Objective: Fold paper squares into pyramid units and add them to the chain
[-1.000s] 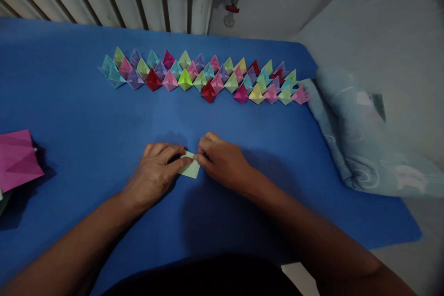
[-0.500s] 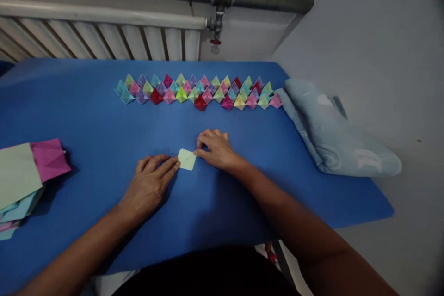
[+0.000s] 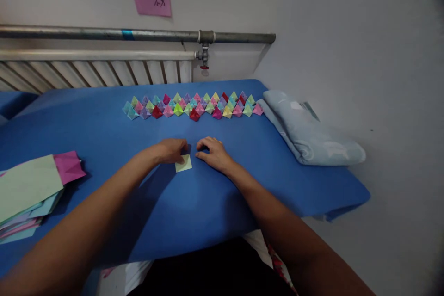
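- On the blue bench (image 3: pixel 204 199), the small pale green paper (image 3: pixel 187 163) lies flat, near the middle, in front of the person.
- The left hand (image 3: pixel 172 150) is over the upper left part of this paper, with the thumb touching it; I cannot tell if the fingers grip it.
- The right hand (image 3: pixel 214 154) is released, just to the right of the paper, its thumb and fingers bent and apart.
- Beyond the hands, colorful folded papers (image 3: pixel 178 109) stand close together in rows.
- At far left is a pile of papers (image 3: pixel 31 186); at right, a folded pale blue blanket (image 3: pixel 294 122).
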`<state>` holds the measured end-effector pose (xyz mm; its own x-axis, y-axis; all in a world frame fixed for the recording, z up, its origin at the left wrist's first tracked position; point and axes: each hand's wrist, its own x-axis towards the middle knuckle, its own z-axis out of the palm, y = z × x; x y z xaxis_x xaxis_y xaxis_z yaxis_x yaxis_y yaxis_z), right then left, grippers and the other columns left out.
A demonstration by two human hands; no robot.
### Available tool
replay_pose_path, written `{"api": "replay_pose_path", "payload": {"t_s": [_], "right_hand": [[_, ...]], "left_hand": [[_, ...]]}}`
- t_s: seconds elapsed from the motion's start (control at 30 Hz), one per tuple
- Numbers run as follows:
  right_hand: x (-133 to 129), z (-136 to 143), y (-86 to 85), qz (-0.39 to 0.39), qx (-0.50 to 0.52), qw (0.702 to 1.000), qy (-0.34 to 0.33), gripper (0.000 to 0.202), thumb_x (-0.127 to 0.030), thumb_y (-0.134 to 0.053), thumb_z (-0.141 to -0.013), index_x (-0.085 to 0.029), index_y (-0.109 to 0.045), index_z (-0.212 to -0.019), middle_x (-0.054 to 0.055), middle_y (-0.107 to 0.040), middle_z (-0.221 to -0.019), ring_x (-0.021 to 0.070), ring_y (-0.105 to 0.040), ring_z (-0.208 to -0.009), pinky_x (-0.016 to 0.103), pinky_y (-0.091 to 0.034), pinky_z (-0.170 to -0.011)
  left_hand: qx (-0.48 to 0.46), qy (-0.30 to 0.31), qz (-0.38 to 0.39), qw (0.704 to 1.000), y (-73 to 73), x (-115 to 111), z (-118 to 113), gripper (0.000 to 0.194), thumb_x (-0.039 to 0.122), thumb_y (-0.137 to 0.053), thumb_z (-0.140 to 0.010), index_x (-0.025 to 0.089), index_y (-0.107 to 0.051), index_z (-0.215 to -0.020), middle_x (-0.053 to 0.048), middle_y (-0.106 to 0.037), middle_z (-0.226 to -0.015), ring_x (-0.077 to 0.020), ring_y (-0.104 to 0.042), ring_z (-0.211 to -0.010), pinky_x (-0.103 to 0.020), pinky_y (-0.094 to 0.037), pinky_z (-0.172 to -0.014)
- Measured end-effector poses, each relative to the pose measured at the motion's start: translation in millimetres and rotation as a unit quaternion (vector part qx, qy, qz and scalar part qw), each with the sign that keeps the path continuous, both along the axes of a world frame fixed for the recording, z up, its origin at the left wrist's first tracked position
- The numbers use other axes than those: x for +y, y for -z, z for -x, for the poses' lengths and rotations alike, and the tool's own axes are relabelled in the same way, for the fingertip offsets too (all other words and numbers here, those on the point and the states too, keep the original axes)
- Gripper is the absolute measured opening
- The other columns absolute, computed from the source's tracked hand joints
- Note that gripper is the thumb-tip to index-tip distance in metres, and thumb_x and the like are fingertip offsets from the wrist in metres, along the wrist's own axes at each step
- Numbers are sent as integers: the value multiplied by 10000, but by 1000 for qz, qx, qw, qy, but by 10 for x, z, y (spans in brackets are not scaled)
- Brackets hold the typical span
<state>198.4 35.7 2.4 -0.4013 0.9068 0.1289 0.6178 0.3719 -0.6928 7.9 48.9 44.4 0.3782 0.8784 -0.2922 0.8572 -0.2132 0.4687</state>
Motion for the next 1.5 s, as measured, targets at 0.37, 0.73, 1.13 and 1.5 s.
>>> {"api": "replay_pose_path", "payload": {"t_s": [0.37, 0.73, 1.13, 1.5], "right_hand": [[-47, 64, -61, 146, 238, 960, 8, 192, -353, -644, -783, -182, -619, -866, -17, -607, -805, 122, -536, -754, 266, -423, -743], [-149, 218, -119, 216, 233, 948, 23, 188, -340, -606, -747, -185, -547, -659, -62, -458, -613, 86, -383, -582, 218, -295, -547], [-133, 199, -26, 154, 165, 974, 5, 240, -381, -588, -790, -191, -544, -649, -66, -436, -589, 87, -362, -563, 224, -267, -531], [-110, 211, 51, 87, 158, 984, -14, 176, -290, -607, -813, -190, -569, -674, -64, -463, -609, 84, -395, -562, 217, -288, -538]], "left_hand": [[-241, -143, 61, 958, -49, -202, 210, 341, 501, -670, -577, 208, -495, -576, 50, -514, -538, -116, -486, -527, -239, -379, -542], [-463, -288, 46, 837, 133, -416, 2, 332, 413, -785, -547, 186, -556, -624, 54, -547, -548, -94, -476, -521, -220, -375, -525], [-380, -151, 57, 911, 134, -330, 231, 199, 375, -729, -669, 187, -699, -726, 26, -610, -622, -118, -507, -578, -241, -395, -570], [-394, -160, 45, 904, 275, -339, 205, 270, 391, -722, -634, 176, -660, -784, 3, -667, -684, -148, -581, -625, -262, -441, -600]]}}
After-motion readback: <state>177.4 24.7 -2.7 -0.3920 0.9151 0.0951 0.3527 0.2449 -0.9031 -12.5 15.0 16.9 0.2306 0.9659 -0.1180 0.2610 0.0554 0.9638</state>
